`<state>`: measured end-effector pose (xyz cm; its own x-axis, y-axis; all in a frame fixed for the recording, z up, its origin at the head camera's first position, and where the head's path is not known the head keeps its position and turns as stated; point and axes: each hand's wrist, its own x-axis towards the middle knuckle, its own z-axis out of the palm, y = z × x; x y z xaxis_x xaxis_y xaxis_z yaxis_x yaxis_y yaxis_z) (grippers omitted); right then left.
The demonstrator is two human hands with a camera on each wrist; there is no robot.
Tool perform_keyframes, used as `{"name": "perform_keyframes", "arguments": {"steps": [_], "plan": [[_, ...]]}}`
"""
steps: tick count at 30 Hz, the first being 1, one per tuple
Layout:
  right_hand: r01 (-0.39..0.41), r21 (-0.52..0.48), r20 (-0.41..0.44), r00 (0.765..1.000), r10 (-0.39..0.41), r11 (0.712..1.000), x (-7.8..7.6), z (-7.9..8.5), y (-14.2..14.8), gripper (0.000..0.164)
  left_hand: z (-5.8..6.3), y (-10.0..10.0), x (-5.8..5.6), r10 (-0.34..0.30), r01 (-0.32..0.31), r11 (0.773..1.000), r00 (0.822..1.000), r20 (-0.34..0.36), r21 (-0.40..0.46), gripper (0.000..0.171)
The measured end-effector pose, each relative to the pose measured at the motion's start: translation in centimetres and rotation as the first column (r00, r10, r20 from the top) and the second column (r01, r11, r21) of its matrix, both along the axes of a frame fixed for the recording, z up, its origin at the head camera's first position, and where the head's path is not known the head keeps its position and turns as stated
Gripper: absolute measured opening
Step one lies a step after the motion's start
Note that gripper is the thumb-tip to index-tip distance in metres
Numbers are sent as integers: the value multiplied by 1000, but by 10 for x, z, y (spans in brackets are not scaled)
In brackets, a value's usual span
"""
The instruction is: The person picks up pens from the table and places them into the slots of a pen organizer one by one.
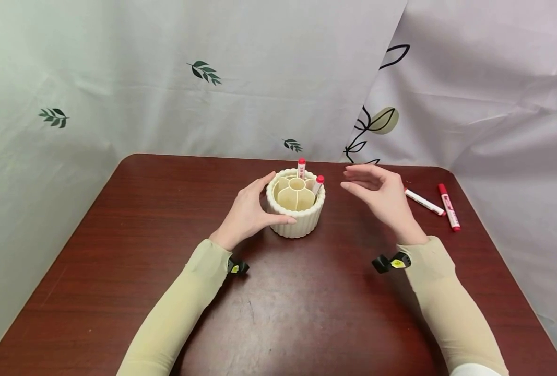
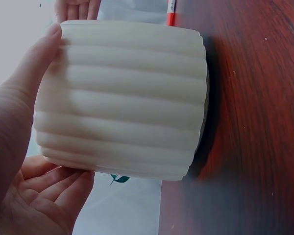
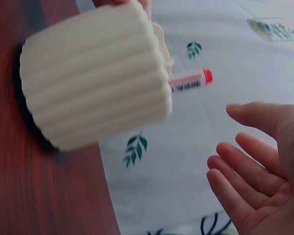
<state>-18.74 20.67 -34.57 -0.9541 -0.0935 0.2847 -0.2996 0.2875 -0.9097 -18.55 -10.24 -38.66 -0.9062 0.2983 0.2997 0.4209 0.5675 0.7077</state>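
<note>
A cream, ribbed pen holder [image 1: 301, 222] with petal-shaped compartments stands on the table. My left hand [image 1: 247, 211] grips it from the left, thumb across the near side and fingers round the far side; the left wrist view shows the thumb [image 2: 36, 63] against the ribbed wall. Two red-capped markers stand upright in the holder, one marker [image 1: 301, 168] at the back and another marker [image 1: 318, 185] at its right side. To the right of the holder my right hand [image 1: 381, 196] is raised, fingers apart from the thumb and nothing between them.
Two more red-and-white markers lie at the table's right side: a white-barrelled marker [image 1: 424, 202] behind the right hand and a second marker [image 1: 449, 207] nearer the right edge. A pale curtain [image 1: 259, 78] with leaf prints hangs behind the brown table [image 1: 132, 250].
</note>
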Motion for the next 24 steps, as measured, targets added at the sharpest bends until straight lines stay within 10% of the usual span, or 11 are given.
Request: {"name": "perform_keyframes", "arguments": {"steps": [24], "plan": [[342, 247, 115, 918, -378, 907, 5, -12, 113, 56, 1, -9, 18, 38, -37, 999, 998, -52, 15, 106]]}}
